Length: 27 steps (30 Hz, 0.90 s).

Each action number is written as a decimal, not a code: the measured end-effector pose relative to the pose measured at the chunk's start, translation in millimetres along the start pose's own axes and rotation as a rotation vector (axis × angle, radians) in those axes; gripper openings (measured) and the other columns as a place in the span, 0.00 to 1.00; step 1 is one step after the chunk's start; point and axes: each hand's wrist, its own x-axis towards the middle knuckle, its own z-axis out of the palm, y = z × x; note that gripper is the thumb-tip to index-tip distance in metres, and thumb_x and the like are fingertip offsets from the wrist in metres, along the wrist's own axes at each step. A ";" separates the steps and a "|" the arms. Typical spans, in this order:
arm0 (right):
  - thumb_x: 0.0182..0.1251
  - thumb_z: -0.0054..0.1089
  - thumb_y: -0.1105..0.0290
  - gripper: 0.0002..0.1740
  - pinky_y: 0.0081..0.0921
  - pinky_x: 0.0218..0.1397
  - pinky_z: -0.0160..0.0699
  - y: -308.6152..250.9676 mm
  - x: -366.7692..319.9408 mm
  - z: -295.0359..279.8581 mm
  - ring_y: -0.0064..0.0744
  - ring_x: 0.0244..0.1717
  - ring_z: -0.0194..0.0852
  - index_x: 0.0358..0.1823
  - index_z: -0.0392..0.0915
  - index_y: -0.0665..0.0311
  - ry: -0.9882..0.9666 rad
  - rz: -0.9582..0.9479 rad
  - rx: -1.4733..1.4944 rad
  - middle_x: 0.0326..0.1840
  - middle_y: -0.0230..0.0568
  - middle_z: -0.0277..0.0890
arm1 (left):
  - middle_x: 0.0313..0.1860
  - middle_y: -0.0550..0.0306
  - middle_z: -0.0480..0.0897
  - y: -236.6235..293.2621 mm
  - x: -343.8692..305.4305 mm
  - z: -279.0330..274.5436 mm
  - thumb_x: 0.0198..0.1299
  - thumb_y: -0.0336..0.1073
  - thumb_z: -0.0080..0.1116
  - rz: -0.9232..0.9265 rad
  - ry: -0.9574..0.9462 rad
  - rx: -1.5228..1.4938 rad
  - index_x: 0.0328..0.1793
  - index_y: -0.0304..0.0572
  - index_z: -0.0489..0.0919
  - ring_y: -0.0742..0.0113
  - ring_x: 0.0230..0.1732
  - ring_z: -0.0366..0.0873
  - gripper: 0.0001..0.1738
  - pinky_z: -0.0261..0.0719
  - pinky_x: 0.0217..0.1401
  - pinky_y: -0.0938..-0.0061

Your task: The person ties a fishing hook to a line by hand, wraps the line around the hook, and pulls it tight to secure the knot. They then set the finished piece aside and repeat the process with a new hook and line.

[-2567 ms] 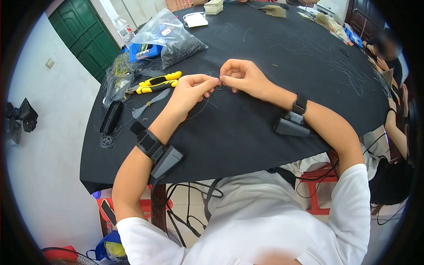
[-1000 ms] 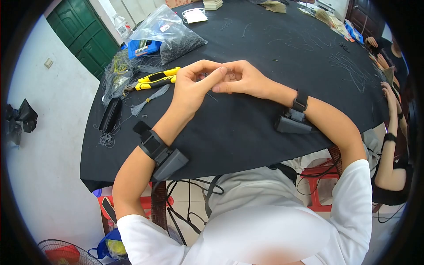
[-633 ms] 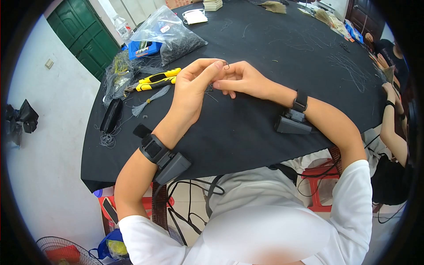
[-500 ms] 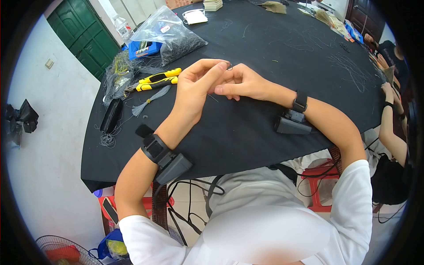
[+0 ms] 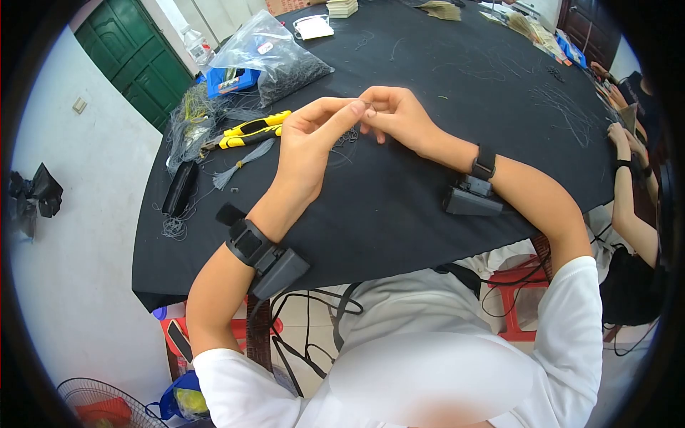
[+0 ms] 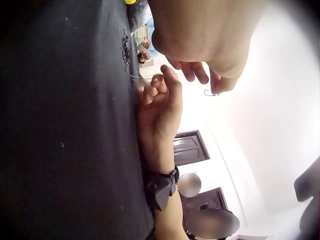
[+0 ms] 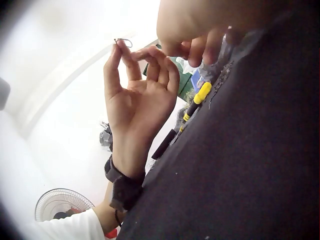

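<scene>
Raised over the dark cloth, my left hand (image 5: 305, 146) pinches a small fish hook (image 7: 125, 42) between thumb and forefinger. The hook's bend stands out past the fingertips in both wrist views. My right hand (image 5: 401, 118) is close beside it, thumb and forefinger brought together near the left thumb. In the left wrist view a thin fishing line (image 6: 137, 77) runs to the right hand's fingertips, and the other right fingers are curled. Behind the hands, a small pile of dark hooks (image 6: 126, 50) lies on the cloth, partly hidden by the hands in the head view.
Left of the hands lie yellow-black pliers (image 5: 253, 132), a tied bundle of line (image 5: 242, 164), a black roll (image 5: 180, 187) and tangled line (image 5: 189, 128). Farther back stand a clear bag of hooks (image 5: 285, 75) and a blue box (image 5: 232, 82). Another person's arms (image 5: 624, 171) are at the right.
The hands parted slightly and the hook came into view at the left fingertips. Since then the right thumb and forefinger have moved up and closed near the hook.
</scene>
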 end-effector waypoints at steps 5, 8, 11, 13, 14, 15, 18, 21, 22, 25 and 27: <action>0.61 0.53 0.69 0.12 0.15 0.31 0.70 1.1 0.4 -2.5 0.20 0.27 0.72 0.41 0.74 0.71 0.194 -0.014 0.034 0.32 0.39 0.77 | 0.35 0.56 0.81 5.1 -4.0 -0.8 0.55 0.31 0.59 -0.087 -0.119 0.102 0.39 0.33 0.80 0.76 0.39 0.76 0.08 0.71 0.46 0.83; 0.60 0.54 0.71 0.12 0.17 0.35 0.72 5.8 2.1 -5.0 0.23 0.29 0.74 0.41 0.74 0.72 0.331 -0.053 0.125 0.37 0.44 0.78 | 0.36 0.56 0.81 0.5 -4.2 -4.1 0.55 0.31 0.59 -0.224 -0.163 0.166 0.38 0.33 0.81 0.76 0.40 0.76 0.08 0.71 0.47 0.83; 0.61 0.53 0.70 0.13 0.19 0.46 0.71 3.9 1.5 -6.9 0.24 0.38 0.75 0.44 0.74 0.69 0.397 -0.041 0.172 0.41 0.42 0.78 | 0.34 0.59 0.81 -4.3 -4.6 -6.1 0.54 0.32 0.60 -0.323 -0.242 0.186 0.37 0.35 0.81 0.78 0.37 0.75 0.08 0.70 0.43 0.85; 0.61 0.52 0.72 0.11 0.20 0.44 0.73 4.4 3.2 -7.3 0.27 0.36 0.76 0.43 0.73 0.72 0.460 -0.056 0.167 0.40 0.46 0.77 | 0.31 0.59 0.82 -3.8 -4.1 -5.3 0.53 0.31 0.60 -0.347 -0.301 0.203 0.36 0.33 0.81 0.79 0.34 0.76 0.08 0.72 0.40 0.86; 0.60 0.52 0.74 0.11 0.20 0.43 0.74 4.8 3.2 -7.4 0.28 0.35 0.77 0.42 0.73 0.73 0.492 -0.063 0.164 0.39 0.47 0.77 | 0.30 0.59 0.82 -3.6 -4.2 -5.2 0.53 0.31 0.60 -0.356 -0.354 0.245 0.36 0.33 0.82 0.80 0.33 0.76 0.08 0.72 0.39 0.87; 0.61 0.52 0.73 0.11 0.20 0.42 0.73 4.8 2.6 -7.7 0.28 0.35 0.77 0.42 0.72 0.73 0.511 -0.054 0.150 0.40 0.47 0.78 | 0.29 0.60 0.81 -3.5 -4.5 -5.3 0.53 0.31 0.60 -0.365 -0.405 0.287 0.35 0.33 0.82 0.81 0.32 0.76 0.08 0.71 0.37 0.87; 0.62 0.51 0.72 0.12 0.19 0.39 0.70 2.9 1.3 -7.3 0.26 0.35 0.77 0.44 0.69 0.72 0.554 -0.034 0.115 0.40 0.44 0.78 | 0.27 0.62 0.81 -2.7 -7.1 -3.0 0.53 0.32 0.61 -0.417 -0.475 0.298 0.34 0.34 0.82 0.83 0.29 0.74 0.08 0.70 0.32 0.89; 0.62 0.51 0.70 0.13 0.18 0.38 0.66 -0.5 -0.4 -5.2 0.24 0.37 0.76 0.46 0.68 0.69 0.557 -0.026 0.099 0.40 0.41 0.78 | 0.27 0.61 0.81 -3.3 -5.3 -5.0 0.52 0.31 0.61 -0.404 -0.474 0.321 0.35 0.33 0.82 0.83 0.29 0.74 0.08 0.70 0.33 0.89; 0.62 0.52 0.69 0.14 0.18 0.39 0.65 -0.8 -0.7 -5.3 0.23 0.38 0.76 0.47 0.68 0.67 0.546 -0.022 0.096 0.41 0.41 0.78 | 0.28 0.61 0.81 -1.9 -3.5 -7.4 0.52 0.31 0.61 -0.393 -0.462 0.335 0.35 0.33 0.82 0.83 0.29 0.75 0.07 0.70 0.33 0.89; 0.62 0.53 0.67 0.14 0.17 0.39 0.63 1.9 1.1 -7.5 0.22 0.39 0.76 0.47 0.69 0.65 0.510 -0.021 0.112 0.42 0.40 0.79 | 0.29 0.60 0.82 3.8 0.7 -15.5 0.52 0.30 0.61 -0.415 -0.438 0.346 0.35 0.33 0.82 0.82 0.29 0.75 0.07 0.71 0.35 0.89; 0.62 0.53 0.66 0.13 0.16 0.37 0.63 2.6 1.1 -9.3 0.22 0.38 0.76 0.45 0.71 0.64 0.494 -0.023 0.122 0.41 0.40 0.79 | 0.30 0.59 0.82 7.6 4.2 -24.2 0.51 0.30 0.61 -0.473 -0.476 0.362 0.35 0.33 0.82 0.81 0.30 0.76 0.07 0.72 0.37 0.88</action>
